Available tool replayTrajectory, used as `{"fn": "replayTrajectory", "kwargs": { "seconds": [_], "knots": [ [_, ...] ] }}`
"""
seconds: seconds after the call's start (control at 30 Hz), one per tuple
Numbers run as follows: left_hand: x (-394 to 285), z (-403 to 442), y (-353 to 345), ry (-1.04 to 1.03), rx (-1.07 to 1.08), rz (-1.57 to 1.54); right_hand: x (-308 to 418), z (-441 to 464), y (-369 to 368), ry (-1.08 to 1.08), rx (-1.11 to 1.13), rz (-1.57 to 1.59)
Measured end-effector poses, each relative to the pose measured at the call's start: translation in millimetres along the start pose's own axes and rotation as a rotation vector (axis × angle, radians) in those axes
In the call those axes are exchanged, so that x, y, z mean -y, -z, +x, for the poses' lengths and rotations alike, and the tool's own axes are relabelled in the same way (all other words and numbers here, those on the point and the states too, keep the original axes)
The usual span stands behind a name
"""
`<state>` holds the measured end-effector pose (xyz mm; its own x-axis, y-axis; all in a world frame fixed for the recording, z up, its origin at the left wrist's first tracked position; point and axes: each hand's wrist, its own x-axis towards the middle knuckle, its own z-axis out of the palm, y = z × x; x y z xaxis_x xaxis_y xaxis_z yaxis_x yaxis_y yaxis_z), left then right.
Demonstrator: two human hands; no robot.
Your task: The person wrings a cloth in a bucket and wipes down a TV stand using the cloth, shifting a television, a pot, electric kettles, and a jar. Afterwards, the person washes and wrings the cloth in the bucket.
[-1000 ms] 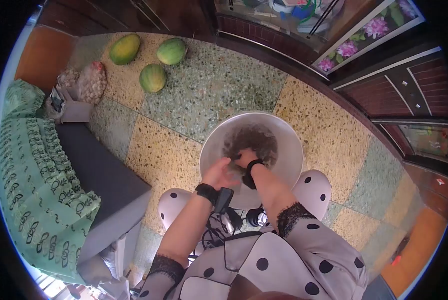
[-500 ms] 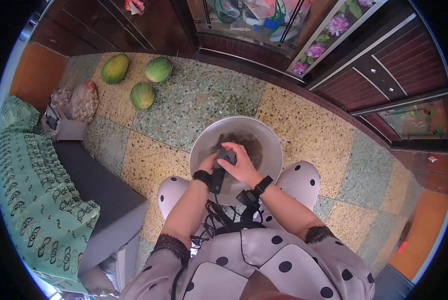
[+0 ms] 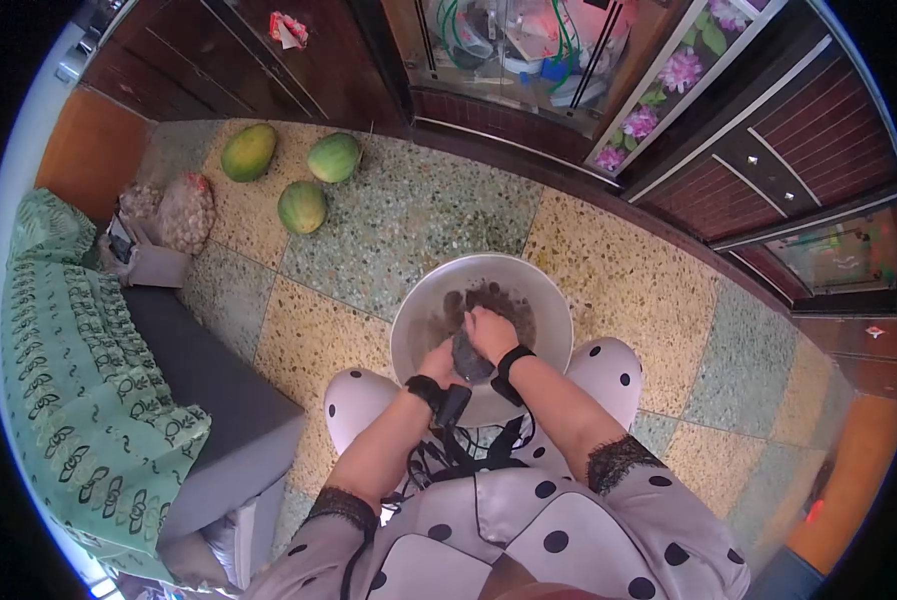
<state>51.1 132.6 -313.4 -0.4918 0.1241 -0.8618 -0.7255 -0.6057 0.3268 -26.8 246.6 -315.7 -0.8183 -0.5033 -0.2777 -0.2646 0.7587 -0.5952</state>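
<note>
A large pale metal basin (image 3: 405, 345) stands on the floor between my knees, with dark, murky contents (image 3: 513, 305) at its bottom. Inside its rim, both hands hold a dark grey lump (image 3: 472, 364), whose exact kind I cannot make out. My left hand (image 3: 440, 362) closes round its left side, fingers partly hidden. From above and to the right, my right hand (image 3: 490, 335) grips the lump with bent fingers. Black straps with small devices sit on both wrists.
Three melons (image 3: 302, 207) lie on the tiled floor beyond the basin. A mesh bag (image 3: 186, 213) and a box (image 3: 158, 267) are at the left, near a grey seat (image 3: 218, 390) with a green cover (image 3: 98, 400). Dark cabinets (image 3: 508, 118) line the back. Black cables (image 3: 453, 450) hang by my lap.
The grey lump has tilted and come lower in the basin. My right hand has turned, its fingers now on the lump's far side. The whole view has shifted slightly.
</note>
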Motion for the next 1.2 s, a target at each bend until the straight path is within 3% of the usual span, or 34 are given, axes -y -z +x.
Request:
{"fn": "replayTrajectory", "kwargs": {
  "seconds": [0.13, 0.2, 0.27, 0.3, 0.4, 0.47, 0.5, 0.53, 0.6, 0.63, 0.67, 0.73, 0.77, 0.8, 0.83, 0.87, 0.93, 1.0, 1.07, 1.17, 1.2],
  "knots": [
    [-3, -16, -7, -0.047, -0.22, -0.016, -23, 14, -24, -0.214, 0.109, 0.059],
    [31, 40, 46, -0.048, -0.015, -0.436, -43, 17, -34, -0.281, 0.136, 0.076],
    [17, 8, 31, -0.032, -0.131, -0.427, -67, 23, -37, -0.556, 0.077, 0.089],
    [12, -5, 24, -0.014, -0.238, -0.418, -76, 24, -38, -0.557, 0.085, 0.092],
    [17, -8, 34, 0.059, -0.174, -0.336, -91, 23, -52, -0.599, 0.022, 0.08],
    [16, -17, 26, 0.064, -0.194, -0.309, -81, 19, -62, -0.474, 0.268, -0.078],
    [14, -21, 21, 0.063, -0.205, -0.28, -75, 20, -67, -0.443, 0.576, -0.177],
    [14, -20, 21, 0.061, -0.211, -0.279, -90, 19, -91, -0.439, 0.578, -0.174],
    [16, -19, 24, 0.085, -0.242, -0.261, -134, 15, -162, -0.088, 0.746, -0.388],
    [15, -22, 24, 0.083, -0.249, -0.258, -85, 12, -83, -0.291, 0.847, -0.442],
    [11, -26, 20, 0.091, -0.243, -0.258, -84, 11, -85, -0.287, 0.846, -0.437],
    [3, -30, 12, 0.098, -0.231, -0.253, -97, 6, -96, -0.517, 0.416, -0.452],
    [1, -30, 8, 0.116, -0.224, -0.249, -90, 14, -102, 0.036, 0.689, -0.677],
    [-1, -29, 2, 0.133, -0.212, -0.246, -90, 27, -99, -0.419, 0.727, -0.03],
    [-5, -26, 2, 0.134, -0.198, -0.242, -89, 27, -116, -0.19, 0.632, 0.042],
    [-9, -22, 7, 0.126, -0.069, -0.239, -64, 18, -86, -0.081, 0.46, 0.212],
    [-11, -11, 25, 0.126, 0.071, -0.235, -18, 5, -17, -0.161, 0.461, 0.382],
    [-15, 6, 44, 0.102, 0.205, -0.33, 1, -5, 26, 0.045, 0.4, 0.476],
    [-23, -2, 35, 0.063, 0.184, -0.375, 11, -19, 62, 0.101, 0.421, 0.539],
    [-37, -31, 2, 0.021, -0.106, -0.149, 12, -31, 82, 0.149, 0.48, 0.673],
    [-34, -27, 6, 0.019, -0.099, -0.15, 12, -33, 86, 0.142, 0.51, 0.748]
  ]
}}
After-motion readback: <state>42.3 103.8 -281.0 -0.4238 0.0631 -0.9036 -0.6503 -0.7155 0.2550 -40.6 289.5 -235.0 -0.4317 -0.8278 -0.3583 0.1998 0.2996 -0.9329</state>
